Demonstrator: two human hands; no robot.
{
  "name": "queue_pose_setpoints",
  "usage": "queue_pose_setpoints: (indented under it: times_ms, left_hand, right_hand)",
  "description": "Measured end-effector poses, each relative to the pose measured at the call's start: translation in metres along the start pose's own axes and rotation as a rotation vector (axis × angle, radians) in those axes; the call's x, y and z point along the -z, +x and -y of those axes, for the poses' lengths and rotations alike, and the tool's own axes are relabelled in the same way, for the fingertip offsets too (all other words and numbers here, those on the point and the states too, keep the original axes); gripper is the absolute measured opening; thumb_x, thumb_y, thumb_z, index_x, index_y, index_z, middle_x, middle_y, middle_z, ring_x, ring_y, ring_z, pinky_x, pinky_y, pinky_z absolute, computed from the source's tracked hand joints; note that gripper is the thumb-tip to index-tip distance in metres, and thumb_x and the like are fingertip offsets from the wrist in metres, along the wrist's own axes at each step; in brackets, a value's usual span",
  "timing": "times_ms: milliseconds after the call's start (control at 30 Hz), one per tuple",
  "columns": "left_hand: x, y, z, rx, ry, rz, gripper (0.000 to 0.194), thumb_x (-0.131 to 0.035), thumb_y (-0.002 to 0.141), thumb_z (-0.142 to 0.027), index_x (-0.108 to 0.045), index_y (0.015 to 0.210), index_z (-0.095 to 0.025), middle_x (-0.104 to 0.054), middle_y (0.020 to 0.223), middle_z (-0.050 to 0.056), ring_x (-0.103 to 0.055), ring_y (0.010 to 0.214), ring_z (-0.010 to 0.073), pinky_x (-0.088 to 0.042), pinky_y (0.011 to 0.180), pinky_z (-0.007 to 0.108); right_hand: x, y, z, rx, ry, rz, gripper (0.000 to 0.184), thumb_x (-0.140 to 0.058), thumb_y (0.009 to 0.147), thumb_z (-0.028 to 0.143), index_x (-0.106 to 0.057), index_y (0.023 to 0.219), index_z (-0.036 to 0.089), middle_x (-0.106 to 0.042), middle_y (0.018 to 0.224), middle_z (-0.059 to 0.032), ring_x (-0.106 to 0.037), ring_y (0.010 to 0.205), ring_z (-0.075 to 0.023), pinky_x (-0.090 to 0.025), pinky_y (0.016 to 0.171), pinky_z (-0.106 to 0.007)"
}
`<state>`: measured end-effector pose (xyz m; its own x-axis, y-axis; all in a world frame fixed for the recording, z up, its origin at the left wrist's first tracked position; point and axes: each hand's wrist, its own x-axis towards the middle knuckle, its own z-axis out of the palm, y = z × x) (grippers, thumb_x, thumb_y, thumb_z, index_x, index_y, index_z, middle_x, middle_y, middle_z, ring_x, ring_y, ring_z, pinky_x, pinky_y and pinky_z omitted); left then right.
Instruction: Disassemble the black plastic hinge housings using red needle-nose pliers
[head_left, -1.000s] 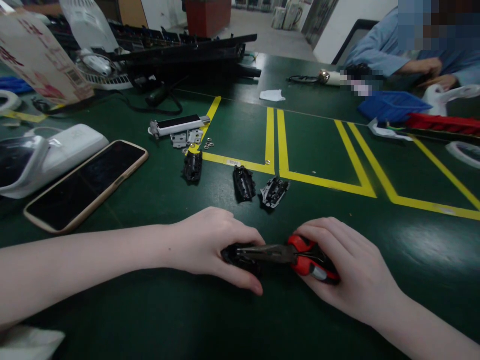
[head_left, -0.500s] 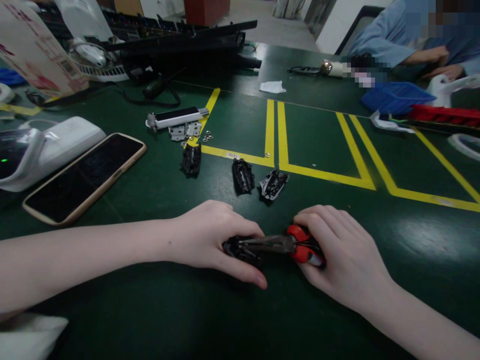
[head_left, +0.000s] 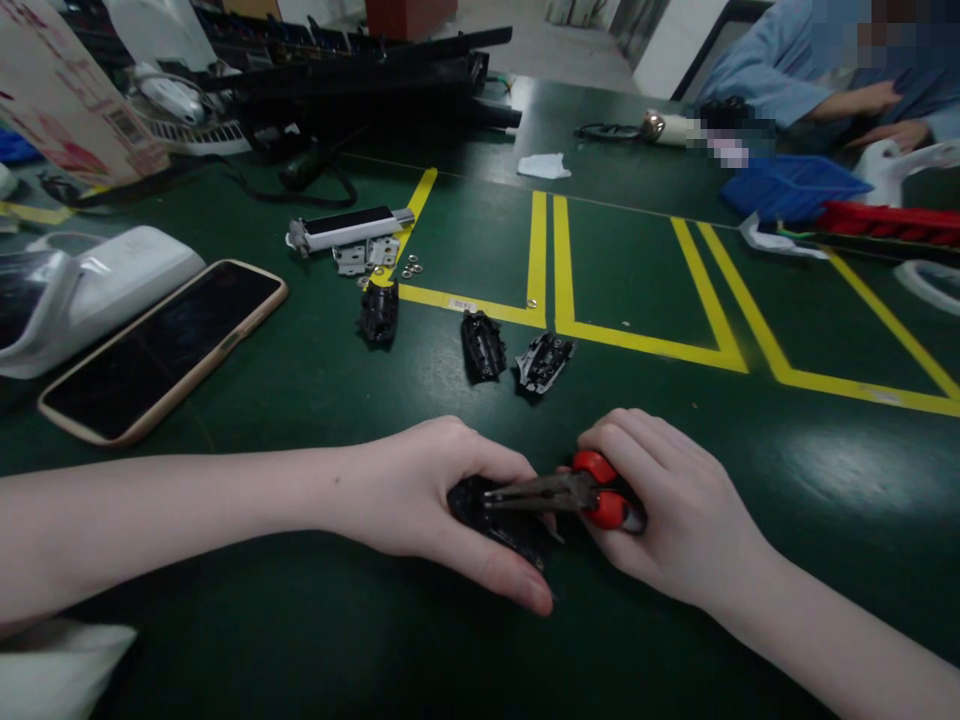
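Observation:
My left hand [head_left: 450, 500] is closed around a black plastic housing part [head_left: 517, 537], thumb along its near side. My right hand [head_left: 660, 500] grips red-handled needle-nose pliers [head_left: 547, 492], whose narrow jaws point left and reach the top of the held part. Whether the tips pinch anything is too small to tell. Beyond my hands lie a black shell [head_left: 484, 346], a black-and-grey shell [head_left: 544, 362] and another black shell [head_left: 379, 311]. Several small metal rings [head_left: 412, 268] sit near the last one.
A phone [head_left: 165, 350] and a white device [head_left: 105, 290] lie at left. Metal brackets [head_left: 366, 256] rest beside a white-and-black bar [head_left: 351, 230]. Long black parts [head_left: 375, 95] are piled at the back. A blue tray [head_left: 795, 187] stands far right, near a person in blue sleeves [head_left: 765, 75].
The held part has turned slightly, showing more of its near end, and my left thumb has shifted toward me. The pliers' jaws look a little wider apart now.

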<state>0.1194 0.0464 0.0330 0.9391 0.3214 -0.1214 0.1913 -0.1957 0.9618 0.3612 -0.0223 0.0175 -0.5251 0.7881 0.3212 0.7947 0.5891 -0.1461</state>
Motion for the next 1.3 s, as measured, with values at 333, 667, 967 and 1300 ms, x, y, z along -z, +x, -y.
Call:
queue_pose_setpoints:
  times_ms: [333,667,967,1300]
  left_hand:
    - [0.0093,0.0016,0.0049,-0.042,0.151,0.132,0.034,-0.079,0.080,-0.038,-0.066,0.105,-0.019,-0.070,0.095,0.000,-0.061,0.079,0.0139,-0.043,0.067,0.022]
    - [0.0083,0.0035,0.0040,-0.117,0.190,0.138,0.035,-0.080,0.079,-0.034,-0.067,0.108,-0.019,-0.073,0.099,0.001,-0.063,0.083,0.0148,-0.044,0.071,0.023]
    - [0.0099,0.0005,0.0056,-0.090,0.105,0.080,0.037,-0.082,0.075,-0.037,-0.069,0.106,-0.021,-0.071,0.096,0.001,-0.063,0.085,0.0156,-0.046,0.071,0.023]
    - [0.0077,-0.0006,0.0044,-0.161,-0.092,-0.004,0.047,-0.082,0.075,-0.017,-0.062,0.117,-0.014,-0.069,0.103,0.002,-0.067,0.093,0.0144,-0.052,0.081,0.022]
  right_hand:
    - [0.0016,0.0028,0.0002,0.044,-0.008,0.041,0.018,-0.051,0.073,0.017,-0.051,0.091,0.019,-0.058,0.082,-0.0065,-0.051,0.071,-0.0195,-0.041,0.060,-0.031]
    - [-0.0009,0.0011,0.0005,0.026,0.007,0.029,0.018,-0.051,0.072,0.016,-0.048,0.090,0.019,-0.054,0.081,-0.0049,-0.047,0.071,-0.0185,-0.040,0.060,-0.031]
    - [-0.0041,-0.0023,-0.0042,-0.017,0.151,0.004,0.017,-0.053,0.075,0.015,-0.048,0.090,0.020,-0.052,0.082,-0.0033,-0.048,0.072,-0.0168,-0.039,0.060,-0.029]
    - [-0.0027,-0.0018,-0.0069,0.003,0.181,-0.046,0.019,-0.054,0.075,0.017,-0.048,0.093,0.021,-0.053,0.082,-0.0034,-0.051,0.071,-0.0171,-0.042,0.057,-0.030]
